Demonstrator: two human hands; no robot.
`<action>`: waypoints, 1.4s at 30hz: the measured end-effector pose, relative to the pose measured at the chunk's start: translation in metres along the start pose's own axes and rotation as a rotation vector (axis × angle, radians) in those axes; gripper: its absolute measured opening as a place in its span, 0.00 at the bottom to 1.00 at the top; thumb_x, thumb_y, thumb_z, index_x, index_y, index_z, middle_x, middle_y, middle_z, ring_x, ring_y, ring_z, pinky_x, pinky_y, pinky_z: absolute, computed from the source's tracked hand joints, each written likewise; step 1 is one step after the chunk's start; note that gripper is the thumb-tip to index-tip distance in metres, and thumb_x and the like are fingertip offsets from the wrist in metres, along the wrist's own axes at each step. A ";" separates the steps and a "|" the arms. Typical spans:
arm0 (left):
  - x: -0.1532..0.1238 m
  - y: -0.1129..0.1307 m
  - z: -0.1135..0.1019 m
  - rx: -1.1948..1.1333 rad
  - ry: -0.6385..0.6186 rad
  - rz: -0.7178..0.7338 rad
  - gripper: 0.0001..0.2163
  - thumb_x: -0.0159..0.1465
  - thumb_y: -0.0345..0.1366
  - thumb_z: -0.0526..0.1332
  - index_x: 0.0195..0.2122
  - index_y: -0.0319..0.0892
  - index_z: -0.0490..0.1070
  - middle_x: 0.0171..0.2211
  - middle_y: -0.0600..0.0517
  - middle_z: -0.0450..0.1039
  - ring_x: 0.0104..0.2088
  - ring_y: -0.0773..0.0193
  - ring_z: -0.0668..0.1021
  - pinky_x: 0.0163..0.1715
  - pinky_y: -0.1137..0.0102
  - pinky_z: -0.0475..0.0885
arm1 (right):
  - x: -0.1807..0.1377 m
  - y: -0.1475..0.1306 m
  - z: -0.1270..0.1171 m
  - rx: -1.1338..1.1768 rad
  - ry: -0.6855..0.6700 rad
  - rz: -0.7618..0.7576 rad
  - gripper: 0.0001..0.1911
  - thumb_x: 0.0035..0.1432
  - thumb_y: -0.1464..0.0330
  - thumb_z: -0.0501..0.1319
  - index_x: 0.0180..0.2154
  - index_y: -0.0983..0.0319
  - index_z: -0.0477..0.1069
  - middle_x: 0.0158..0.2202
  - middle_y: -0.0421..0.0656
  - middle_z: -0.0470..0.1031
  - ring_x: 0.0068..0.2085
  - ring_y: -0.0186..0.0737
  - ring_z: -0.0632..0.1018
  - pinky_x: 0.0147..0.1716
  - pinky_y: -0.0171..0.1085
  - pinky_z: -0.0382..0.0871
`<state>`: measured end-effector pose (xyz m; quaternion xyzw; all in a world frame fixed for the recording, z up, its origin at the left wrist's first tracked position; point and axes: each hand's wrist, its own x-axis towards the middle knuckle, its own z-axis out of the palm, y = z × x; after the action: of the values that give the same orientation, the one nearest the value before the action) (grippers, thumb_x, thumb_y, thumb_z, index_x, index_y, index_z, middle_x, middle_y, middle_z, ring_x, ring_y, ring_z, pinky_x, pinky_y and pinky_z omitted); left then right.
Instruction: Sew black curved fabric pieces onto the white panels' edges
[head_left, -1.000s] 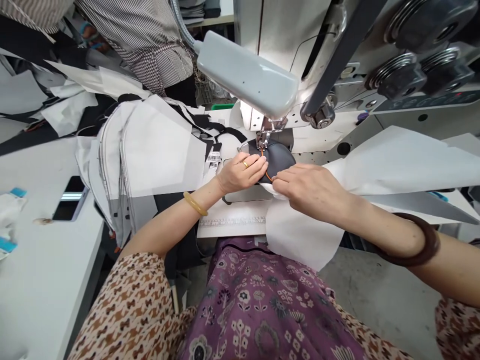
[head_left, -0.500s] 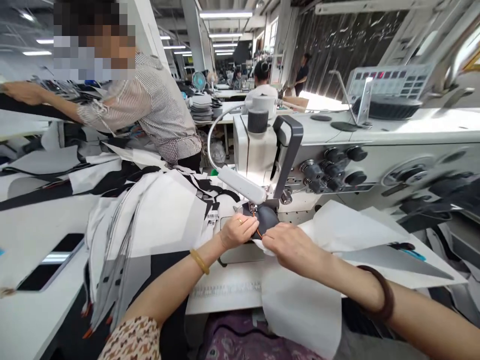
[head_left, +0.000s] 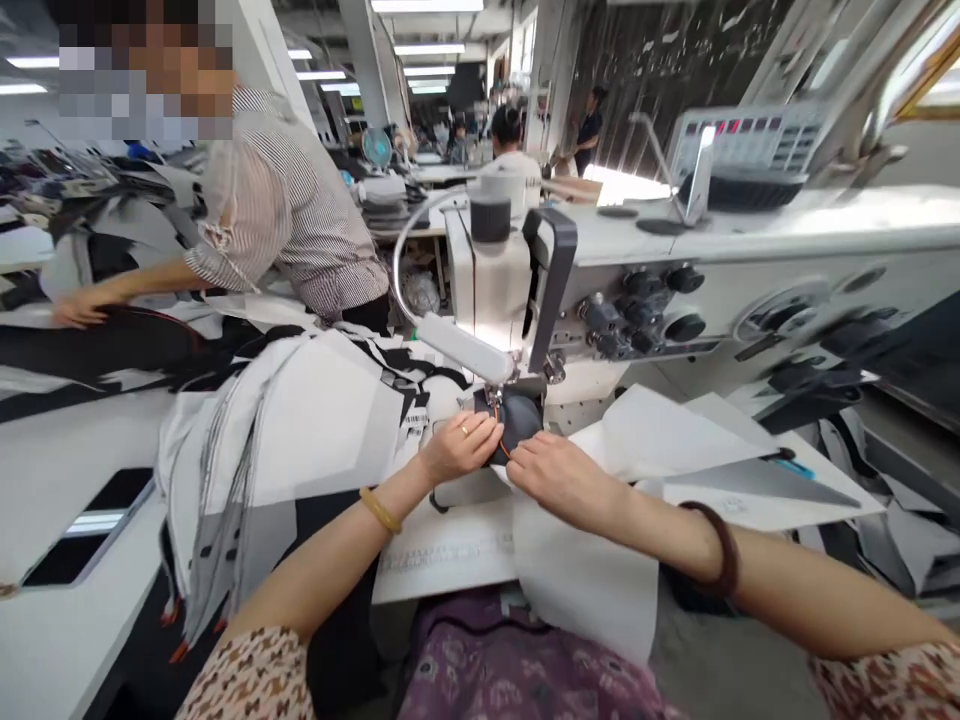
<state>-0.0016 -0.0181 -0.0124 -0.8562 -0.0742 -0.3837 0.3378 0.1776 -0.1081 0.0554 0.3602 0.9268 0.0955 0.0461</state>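
Note:
A dark padded fabric piece (head_left: 519, 418) with an orange edge line lies under the presser foot (head_left: 498, 396) of a white industrial sewing machine (head_left: 487, 270). My left hand (head_left: 459, 447), with a ring and a yellow bangle, presses its left side. My right hand (head_left: 559, 480), with a dark wooden bangle, grips its lower edge. A white fabric sheet (head_left: 585, 570) runs from under my right hand and hangs over the table's front edge. The needle is hidden by the machine's lamp and the blur.
A stack of white and grey cut panels (head_left: 281, 430) lies left of the machine, and a phone (head_left: 86, 525) lies on the white table beyond it. A co-worker (head_left: 300, 240) leans over dark cloth at the left. Fabric scraps lie on the floor at the right.
My view has tilted up from my lap to the machine top and the hall. The co-worker's hand has dropped onto the dark cloth. My hands stay on the fabric piece.

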 end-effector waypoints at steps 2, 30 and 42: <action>0.000 0.003 0.000 -0.006 0.041 0.000 0.08 0.64 0.29 0.51 0.36 0.39 0.71 0.30 0.48 0.77 0.31 0.63 0.78 0.26 0.69 0.76 | -0.002 0.002 -0.005 0.026 -0.042 -0.003 0.10 0.58 0.76 0.48 0.31 0.65 0.66 0.30 0.43 0.70 0.32 0.37 0.70 0.31 0.37 0.51; -0.017 0.004 0.028 -0.290 -0.178 -0.371 0.15 0.67 0.41 0.48 0.43 0.39 0.69 0.32 0.47 0.75 0.35 0.63 0.75 0.34 0.66 0.67 | 0.019 0.040 -0.037 -0.002 -0.252 0.247 0.10 0.47 0.78 0.49 0.27 0.63 0.67 0.22 0.41 0.62 0.23 0.29 0.54 0.26 0.35 0.42; -0.012 0.009 0.014 -0.145 -0.109 -0.148 0.09 0.65 0.29 0.50 0.40 0.41 0.69 0.34 0.50 0.76 0.35 0.66 0.77 0.31 0.69 0.71 | 0.008 0.005 -0.007 -0.046 -0.020 0.026 0.12 0.54 0.81 0.47 0.26 0.66 0.66 0.27 0.45 0.69 0.28 0.35 0.66 0.28 0.36 0.46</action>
<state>0.0019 -0.0146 -0.0327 -0.8902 -0.1274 -0.3650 0.2411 0.1741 -0.0997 0.0634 0.3722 0.9190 0.1139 0.0625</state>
